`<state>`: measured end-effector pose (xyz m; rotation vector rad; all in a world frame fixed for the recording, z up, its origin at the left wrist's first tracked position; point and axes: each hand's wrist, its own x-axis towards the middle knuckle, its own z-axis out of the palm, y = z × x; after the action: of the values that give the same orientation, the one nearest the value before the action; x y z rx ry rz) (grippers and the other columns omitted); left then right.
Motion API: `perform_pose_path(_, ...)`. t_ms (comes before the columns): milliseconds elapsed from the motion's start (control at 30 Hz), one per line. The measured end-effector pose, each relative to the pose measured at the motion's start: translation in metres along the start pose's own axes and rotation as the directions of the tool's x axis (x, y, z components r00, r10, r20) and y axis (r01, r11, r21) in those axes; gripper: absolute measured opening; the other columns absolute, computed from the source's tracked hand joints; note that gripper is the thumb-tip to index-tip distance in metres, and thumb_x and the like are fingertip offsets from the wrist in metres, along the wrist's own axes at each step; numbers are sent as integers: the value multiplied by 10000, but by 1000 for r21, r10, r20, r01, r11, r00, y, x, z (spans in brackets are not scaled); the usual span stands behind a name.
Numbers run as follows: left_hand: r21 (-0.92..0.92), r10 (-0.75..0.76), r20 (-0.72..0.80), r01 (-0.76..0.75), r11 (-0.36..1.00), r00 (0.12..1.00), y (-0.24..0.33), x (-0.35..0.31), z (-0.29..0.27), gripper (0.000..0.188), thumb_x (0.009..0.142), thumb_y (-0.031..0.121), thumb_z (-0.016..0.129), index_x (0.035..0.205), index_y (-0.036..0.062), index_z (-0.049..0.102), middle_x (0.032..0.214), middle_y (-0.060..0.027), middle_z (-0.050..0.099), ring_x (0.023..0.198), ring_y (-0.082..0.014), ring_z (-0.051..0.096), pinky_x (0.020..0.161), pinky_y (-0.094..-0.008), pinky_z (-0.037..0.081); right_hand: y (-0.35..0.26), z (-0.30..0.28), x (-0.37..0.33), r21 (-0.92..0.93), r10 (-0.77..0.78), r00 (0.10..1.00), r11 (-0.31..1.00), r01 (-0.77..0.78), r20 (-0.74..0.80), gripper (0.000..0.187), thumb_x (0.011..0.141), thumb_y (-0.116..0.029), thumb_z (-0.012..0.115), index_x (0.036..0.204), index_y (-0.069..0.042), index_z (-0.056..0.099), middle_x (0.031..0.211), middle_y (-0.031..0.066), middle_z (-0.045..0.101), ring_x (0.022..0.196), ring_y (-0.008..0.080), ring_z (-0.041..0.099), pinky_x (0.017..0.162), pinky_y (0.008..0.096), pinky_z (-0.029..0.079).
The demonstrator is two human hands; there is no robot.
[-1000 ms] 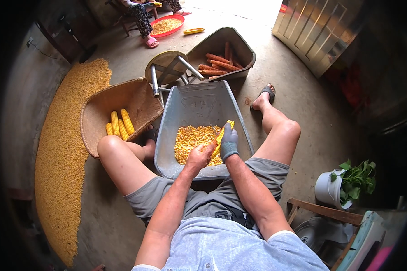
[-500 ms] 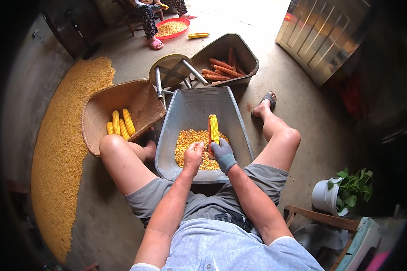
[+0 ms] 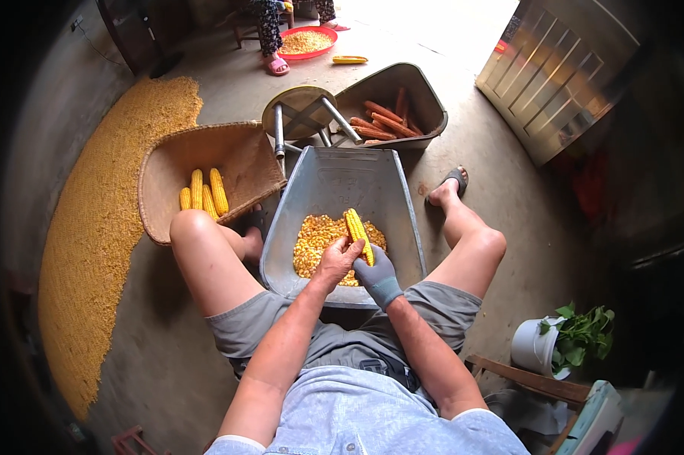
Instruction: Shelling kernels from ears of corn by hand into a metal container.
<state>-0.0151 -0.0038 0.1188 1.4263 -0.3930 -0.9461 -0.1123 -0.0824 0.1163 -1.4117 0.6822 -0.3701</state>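
An ear of corn (image 3: pixel 358 230) with yellow kernels tilts above the grey metal tub (image 3: pixel 281 220) between my knees. Wrapped round its lower end is my right hand (image 3: pixel 377 277), in a grey glove. My bare left hand (image 3: pixel 337 262) is closed against the ear's left side, thumb on the kernels; its other fingers are partly hidden. Loose kernels (image 3: pixel 315 243) cover the bottom of the tub under both hands.
Left stands a woven basket (image 3: pixel 243 163) with several yellow ears, beside a long kernel heap (image 3: pixel 91 227). A stool (image 3: pixel 296 110) and a dark bin (image 3: pixel 433 114) of bare reddish cobs stand beyond the tub. Another person (image 3: pixel 272 38) sits by a red tray (image 3: pixel 334 42).
The ear has turned, so yellow kernels now face up where a stripped reddish strip showed before. My left hand has moved right, from beside the ear onto it. The view has shifted slightly.
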Motion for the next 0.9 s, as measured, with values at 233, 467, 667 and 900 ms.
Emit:
perform_pose_path(233, -50, 22, 33, -20, 999, 999, 5, -3, 3, 329, 967, 271, 524, 1105, -22, 581, 910, -23, 623, 799, -87, 569, 721, -235, 473, 1, 1, 0, 10, 7, 1000, 1000, -7, -21, 308, 852, -174, 576, 1099, -5, 506, 759, 40, 565, 580, 93, 524, 518, 247, 441)
perform_pose_path(467, -147, 100, -73, -110, 983, 992, -2, -4, 4, 288, 997, 229, 433, 1153, 8, 530, 795, 35, 559, 656, -17, 475, 561, -194, 395, -26, -5, -2, 289, 220, 962, 922, -259, 162, 181, 876, -174, 551, 1004, -57, 499, 678, 24, 530, 428, 97, 458, 362, 250, 368)
perform_pose_path(667, -191, 20, -30, -25, 981, 999, 6, -4, 3, 281, 991, 320, 453, 1017, 71, 579, 806, 36, 576, 641, -26, 478, 550, -187, 379, 1, 5, 2, -63, -43, 999, 997, 44, 15, 360, 852, -162, 567, 1166, -5, 490, 868, 92, 605, 737, 183, 599, 685, 296, 493)
perform_pose_path(900, -57, 72, -104, -78, 995, 992, -11, 2, -8, 306, 988, 312, 462, 986, 36, 595, 798, 2, 602, 669, -63, 537, 567, -198, 421, -24, 4, -6, 72, 282, 945, 952, -297, 166, 384, 842, -167, 565, 1189, -19, 494, 887, 93, 599, 751, 191, 606, 677, 296, 496)
